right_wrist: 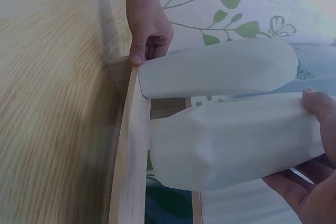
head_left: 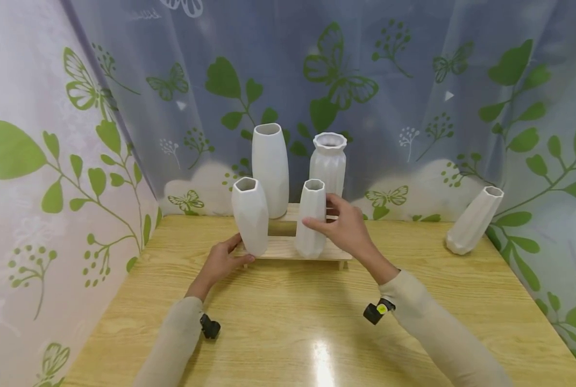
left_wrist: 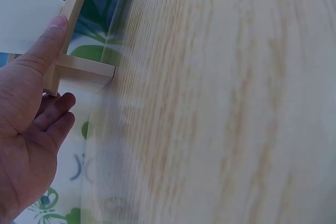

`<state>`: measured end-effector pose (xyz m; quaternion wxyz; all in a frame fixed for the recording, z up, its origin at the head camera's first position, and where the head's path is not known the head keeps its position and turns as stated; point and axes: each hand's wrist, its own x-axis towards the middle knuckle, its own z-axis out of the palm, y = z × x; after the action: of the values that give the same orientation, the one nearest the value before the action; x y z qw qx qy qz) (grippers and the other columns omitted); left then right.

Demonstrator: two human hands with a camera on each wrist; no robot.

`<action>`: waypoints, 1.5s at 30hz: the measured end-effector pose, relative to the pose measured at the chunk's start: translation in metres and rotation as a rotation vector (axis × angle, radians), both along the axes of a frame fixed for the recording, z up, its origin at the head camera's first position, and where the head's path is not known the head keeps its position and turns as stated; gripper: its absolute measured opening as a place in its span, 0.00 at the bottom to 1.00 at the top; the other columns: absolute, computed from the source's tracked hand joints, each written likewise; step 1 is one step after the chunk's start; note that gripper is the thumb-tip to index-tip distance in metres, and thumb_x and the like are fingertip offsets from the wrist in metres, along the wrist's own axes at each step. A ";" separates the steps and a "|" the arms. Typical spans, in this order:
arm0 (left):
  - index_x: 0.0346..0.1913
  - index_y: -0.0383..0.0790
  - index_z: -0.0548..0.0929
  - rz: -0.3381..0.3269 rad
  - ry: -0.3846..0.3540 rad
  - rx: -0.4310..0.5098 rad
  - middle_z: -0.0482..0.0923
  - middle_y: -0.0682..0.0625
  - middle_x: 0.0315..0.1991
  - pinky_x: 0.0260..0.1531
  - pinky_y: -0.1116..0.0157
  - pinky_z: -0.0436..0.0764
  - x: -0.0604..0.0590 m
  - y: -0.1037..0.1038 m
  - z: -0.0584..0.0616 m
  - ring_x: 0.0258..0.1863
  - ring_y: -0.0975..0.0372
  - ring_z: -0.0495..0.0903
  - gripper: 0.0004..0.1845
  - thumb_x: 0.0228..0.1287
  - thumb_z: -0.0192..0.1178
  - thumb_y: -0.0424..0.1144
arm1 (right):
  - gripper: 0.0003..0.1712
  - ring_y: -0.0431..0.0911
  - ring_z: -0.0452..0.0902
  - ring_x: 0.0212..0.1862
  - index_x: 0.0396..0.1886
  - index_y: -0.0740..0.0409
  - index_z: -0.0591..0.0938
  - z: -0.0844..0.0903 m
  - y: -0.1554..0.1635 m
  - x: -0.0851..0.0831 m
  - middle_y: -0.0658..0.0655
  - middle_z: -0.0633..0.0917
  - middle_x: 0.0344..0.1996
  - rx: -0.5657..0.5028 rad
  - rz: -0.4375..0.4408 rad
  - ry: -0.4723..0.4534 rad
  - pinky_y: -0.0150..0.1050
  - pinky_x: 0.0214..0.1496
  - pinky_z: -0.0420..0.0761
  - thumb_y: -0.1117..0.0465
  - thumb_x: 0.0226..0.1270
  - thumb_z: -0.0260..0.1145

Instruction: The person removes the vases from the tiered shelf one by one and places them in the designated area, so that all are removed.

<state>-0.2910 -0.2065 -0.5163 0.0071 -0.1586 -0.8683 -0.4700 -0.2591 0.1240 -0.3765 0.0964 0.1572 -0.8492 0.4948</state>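
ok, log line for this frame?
left hand: holds low wooden rack end | right hand: grips small white faceted ceramic vase on rack | leaning white vase: apart, table right

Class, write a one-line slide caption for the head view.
Right hand grips a white vase on a wooden rack.

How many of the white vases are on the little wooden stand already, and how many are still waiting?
Four vases stand on the wooden stand: the tall smooth vase, the ribbed vase, the left faceted vase and the front vase. The right hand has its grip on the front vase, while the left hand holds the stand's corner. One tilted vase waits apart, far right on the table.
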 end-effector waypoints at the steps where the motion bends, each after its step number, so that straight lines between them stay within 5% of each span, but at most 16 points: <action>1: 0.72 0.48 0.64 0.005 -0.005 0.003 0.65 0.48 0.69 0.64 0.49 0.68 0.000 0.000 -0.001 0.68 0.52 0.63 0.43 0.53 0.70 0.51 | 0.43 0.51 0.81 0.49 0.62 0.50 0.74 0.001 0.002 0.001 0.55 0.82 0.50 0.002 -0.002 0.000 0.46 0.44 0.85 0.37 0.48 0.74; 45: 0.72 0.44 0.63 0.005 -0.058 0.039 0.63 0.45 0.70 0.64 0.49 0.67 0.000 0.000 0.000 0.70 0.51 0.60 0.45 0.52 0.71 0.51 | 0.44 0.59 0.80 0.51 0.61 0.58 0.74 0.001 0.136 0.004 0.65 0.81 0.51 0.075 -0.328 0.037 0.56 0.44 0.83 0.37 0.50 0.72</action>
<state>-0.2914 -0.2061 -0.5163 -0.0140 -0.1426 -0.8591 -0.4913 -0.2549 0.2601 -0.3750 0.1857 0.0292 -0.8794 0.4373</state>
